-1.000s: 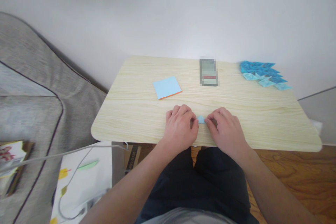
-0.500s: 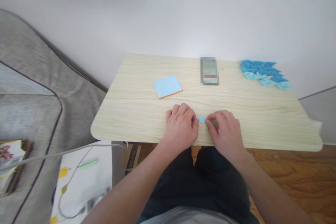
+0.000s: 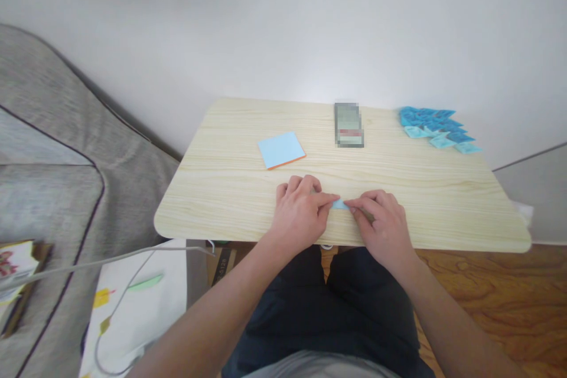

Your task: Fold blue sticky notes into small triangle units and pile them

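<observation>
Small light-blue folded paper (image 3: 340,204) flat on wooden table (image 3: 230,189), near front edge, straight in front of blurred phone-like item (image 3: 349,124). Left hand (image 3: 301,211) pressing paper's left end with extended fingertip. Right hand (image 3: 381,223) pinning its right end with fingertips, other fingers curled. Pad of blue sticky notes (image 3: 281,149) behind left hand, left of phone-like item. Heap of folded blue pieces (image 3: 436,129) at far right corner.
</observation>
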`<state>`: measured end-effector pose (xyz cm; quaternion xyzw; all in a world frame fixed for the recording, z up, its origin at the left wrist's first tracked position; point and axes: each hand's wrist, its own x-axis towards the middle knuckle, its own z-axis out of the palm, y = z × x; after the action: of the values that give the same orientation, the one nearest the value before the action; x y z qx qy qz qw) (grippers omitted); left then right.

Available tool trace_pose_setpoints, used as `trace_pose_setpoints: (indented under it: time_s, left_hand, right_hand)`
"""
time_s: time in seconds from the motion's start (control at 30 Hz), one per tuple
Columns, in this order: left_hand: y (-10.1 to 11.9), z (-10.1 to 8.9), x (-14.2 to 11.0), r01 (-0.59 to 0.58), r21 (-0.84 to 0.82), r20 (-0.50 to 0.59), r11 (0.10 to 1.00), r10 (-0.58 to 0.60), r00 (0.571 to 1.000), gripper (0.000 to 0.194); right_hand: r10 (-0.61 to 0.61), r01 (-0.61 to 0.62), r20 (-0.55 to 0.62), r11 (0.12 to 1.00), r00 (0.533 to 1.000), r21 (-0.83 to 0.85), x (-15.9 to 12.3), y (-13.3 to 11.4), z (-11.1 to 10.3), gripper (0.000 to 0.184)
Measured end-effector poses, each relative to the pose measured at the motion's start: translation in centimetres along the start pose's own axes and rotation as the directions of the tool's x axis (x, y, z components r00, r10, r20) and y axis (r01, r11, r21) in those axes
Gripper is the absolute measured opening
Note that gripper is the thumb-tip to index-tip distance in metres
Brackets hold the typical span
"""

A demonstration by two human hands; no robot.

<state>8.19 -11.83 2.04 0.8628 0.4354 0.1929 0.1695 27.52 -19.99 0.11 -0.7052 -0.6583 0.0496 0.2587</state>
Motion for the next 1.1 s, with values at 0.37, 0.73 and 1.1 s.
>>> trace_pose_setpoints:
  time_s: [0.37, 0.73, 1.1]
  left_hand:
    - [-1.5, -0.5, 0.6, -0.033, 0.030, 0.015, 0.999, 0.033, 0.999, 0.023]
    - [-2.4, -1.0, 0.0, -0.009, 0.058, -0.018, 0.998, 0.010, 1.000, 0.032]
    - [-2.7, -0.6, -0.2, 0.011, 0.060, -0.069, 0.998, -0.007, 0.998, 0.032]
  right_hand:
    - [0.017, -0.017, -0.016, 1.000, 1.000, -0.003, 0.8, -1.7, 0.3, 0.014]
    - [0.056, -0.061, 0.075, 0.996, 0.996, 0.061, 2.7, -1.9, 0.5, 0.019]
    - [0.022, -0.055, 0.138, 0.970, 0.990, 0.238, 4.5, -2.7, 0.6, 0.003]
